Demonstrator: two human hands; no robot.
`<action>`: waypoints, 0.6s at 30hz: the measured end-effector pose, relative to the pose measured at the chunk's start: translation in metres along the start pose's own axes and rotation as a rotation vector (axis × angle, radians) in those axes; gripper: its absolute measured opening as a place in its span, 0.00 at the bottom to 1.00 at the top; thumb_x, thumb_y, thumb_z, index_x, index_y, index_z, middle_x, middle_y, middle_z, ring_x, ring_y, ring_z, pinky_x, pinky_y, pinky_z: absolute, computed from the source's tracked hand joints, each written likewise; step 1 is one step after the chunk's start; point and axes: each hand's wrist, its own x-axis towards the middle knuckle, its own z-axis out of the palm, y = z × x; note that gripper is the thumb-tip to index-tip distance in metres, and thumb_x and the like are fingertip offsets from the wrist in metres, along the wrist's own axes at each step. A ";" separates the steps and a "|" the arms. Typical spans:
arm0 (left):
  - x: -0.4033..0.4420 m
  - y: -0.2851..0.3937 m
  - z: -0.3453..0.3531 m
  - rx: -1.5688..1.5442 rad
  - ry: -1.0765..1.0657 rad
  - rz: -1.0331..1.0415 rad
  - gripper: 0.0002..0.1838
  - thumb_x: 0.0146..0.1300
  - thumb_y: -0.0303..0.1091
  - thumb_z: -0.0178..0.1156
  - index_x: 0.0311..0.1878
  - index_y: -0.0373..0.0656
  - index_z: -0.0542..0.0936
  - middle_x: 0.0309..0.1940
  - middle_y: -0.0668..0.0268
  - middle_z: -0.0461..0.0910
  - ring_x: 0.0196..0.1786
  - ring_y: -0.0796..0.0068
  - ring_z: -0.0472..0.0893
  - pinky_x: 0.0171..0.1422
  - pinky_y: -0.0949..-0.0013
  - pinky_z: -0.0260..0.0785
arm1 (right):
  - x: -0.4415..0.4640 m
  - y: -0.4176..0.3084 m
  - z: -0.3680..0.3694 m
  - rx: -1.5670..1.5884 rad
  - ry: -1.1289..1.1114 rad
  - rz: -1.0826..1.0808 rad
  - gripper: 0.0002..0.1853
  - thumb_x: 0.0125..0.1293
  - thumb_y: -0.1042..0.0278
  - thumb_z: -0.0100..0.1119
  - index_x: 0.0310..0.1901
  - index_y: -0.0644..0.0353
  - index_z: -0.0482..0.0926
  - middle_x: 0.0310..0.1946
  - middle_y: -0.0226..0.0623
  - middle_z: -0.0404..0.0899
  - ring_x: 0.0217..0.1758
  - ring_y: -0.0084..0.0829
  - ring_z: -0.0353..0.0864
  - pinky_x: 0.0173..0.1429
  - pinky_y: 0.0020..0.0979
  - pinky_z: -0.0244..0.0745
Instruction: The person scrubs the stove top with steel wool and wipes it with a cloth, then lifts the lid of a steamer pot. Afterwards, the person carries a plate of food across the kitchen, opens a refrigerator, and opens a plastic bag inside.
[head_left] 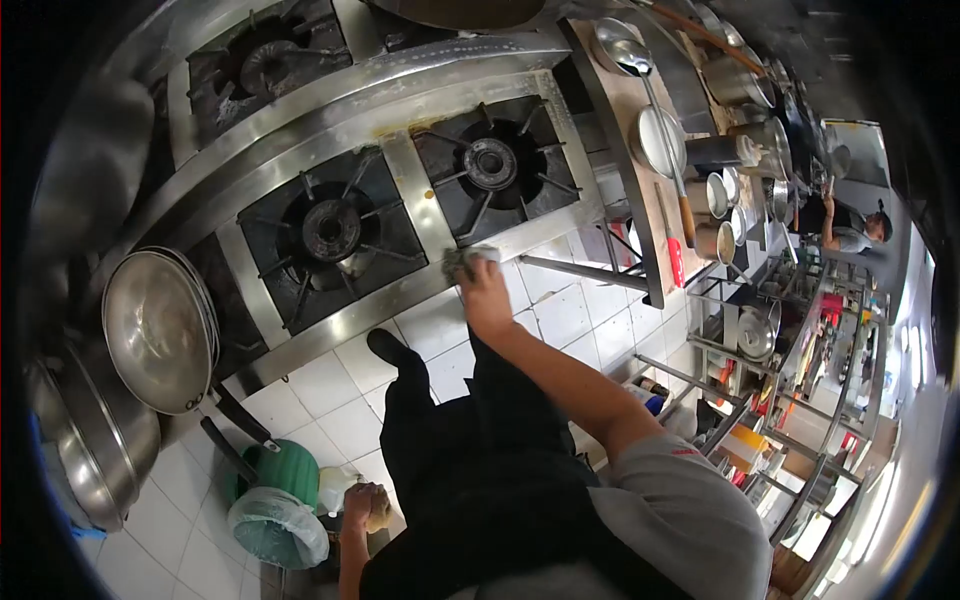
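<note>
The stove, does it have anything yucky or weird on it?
Yes! The stove has a yellow-brown stain along its far edge and a small orange-brown spot between the two nearest burners. They look odd against the silver metal.

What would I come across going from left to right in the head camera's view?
Stacked metal pans, the left hand holding something tan, the right hand on a greyish cloth, a wooden-handled ladle, a person in the background.

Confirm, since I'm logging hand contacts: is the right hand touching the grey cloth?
Touching: the head view shows the right hand's fingers closed over the grey cloth.
</note>
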 end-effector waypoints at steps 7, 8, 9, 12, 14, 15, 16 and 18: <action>-0.021 0.047 -0.035 -0.171 0.122 -0.014 0.11 0.66 0.32 0.58 0.36 0.30 0.81 0.28 0.61 0.82 0.27 0.71 0.81 0.34 0.67 0.75 | 0.003 0.023 0.000 -0.077 -0.065 0.089 0.17 0.57 0.74 0.54 0.48 0.62 0.82 0.52 0.51 0.71 0.54 0.52 0.70 0.57 0.46 0.71; -0.021 0.046 -0.036 -0.212 0.060 -0.014 0.11 0.66 0.32 0.58 0.37 0.31 0.81 0.28 0.61 0.82 0.28 0.71 0.81 0.34 0.67 0.75 | 0.001 -0.002 0.004 -0.086 -0.079 0.043 0.17 0.56 0.74 0.55 0.47 0.63 0.82 0.52 0.51 0.71 0.54 0.52 0.70 0.58 0.46 0.71; -0.019 0.041 -0.035 -0.255 -0.001 -0.015 0.12 0.66 0.32 0.57 0.37 0.31 0.81 0.28 0.61 0.82 0.28 0.71 0.81 0.35 0.67 0.76 | 0.001 -0.017 0.016 -0.062 -0.073 -0.074 0.15 0.55 0.73 0.55 0.45 0.64 0.82 0.53 0.52 0.71 0.55 0.52 0.69 0.60 0.45 0.70; 0.013 -0.017 -0.030 -0.039 0.049 0.057 0.14 0.65 0.36 0.57 0.37 0.33 0.83 0.30 0.57 0.84 0.33 0.65 0.84 0.42 0.63 0.77 | 0.003 0.007 0.010 -0.037 -0.087 -0.133 0.13 0.55 0.74 0.56 0.42 0.60 0.83 0.53 0.53 0.71 0.55 0.52 0.69 0.60 0.46 0.70; 0.030 -0.052 -0.025 0.040 0.095 0.026 0.15 0.64 0.38 0.58 0.37 0.34 0.84 0.32 0.54 0.85 0.36 0.61 0.85 0.45 0.62 0.76 | 0.006 0.043 -0.007 0.069 -0.085 0.010 0.17 0.53 0.76 0.57 0.47 0.57 0.83 0.51 0.53 0.73 0.52 0.55 0.71 0.57 0.47 0.71; 0.022 -0.048 -0.030 0.540 0.116 0.529 0.16 0.63 0.40 0.59 0.38 0.34 0.85 0.36 0.50 0.85 0.38 0.57 0.85 0.47 0.61 0.76 | 0.015 0.045 -0.027 0.043 -0.170 0.064 0.18 0.53 0.76 0.58 0.48 0.57 0.83 0.51 0.54 0.73 0.52 0.55 0.71 0.57 0.46 0.71; 0.024 -0.047 -0.027 0.345 0.124 0.383 0.16 0.63 0.40 0.59 0.38 0.34 0.85 0.35 0.50 0.85 0.37 0.57 0.85 0.47 0.61 0.76 | 0.029 0.034 -0.054 0.016 -0.258 0.117 0.19 0.53 0.76 0.59 0.49 0.57 0.83 0.51 0.54 0.74 0.52 0.56 0.71 0.57 0.46 0.72; 0.018 -0.056 -0.024 -0.035 0.126 0.066 0.16 0.63 0.40 0.59 0.38 0.34 0.85 0.35 0.51 0.85 0.36 0.59 0.85 0.46 0.60 0.75 | 0.064 0.001 -0.068 0.074 -0.022 -0.026 0.20 0.53 0.76 0.59 0.50 0.56 0.82 0.50 0.55 0.73 0.52 0.55 0.71 0.57 0.46 0.72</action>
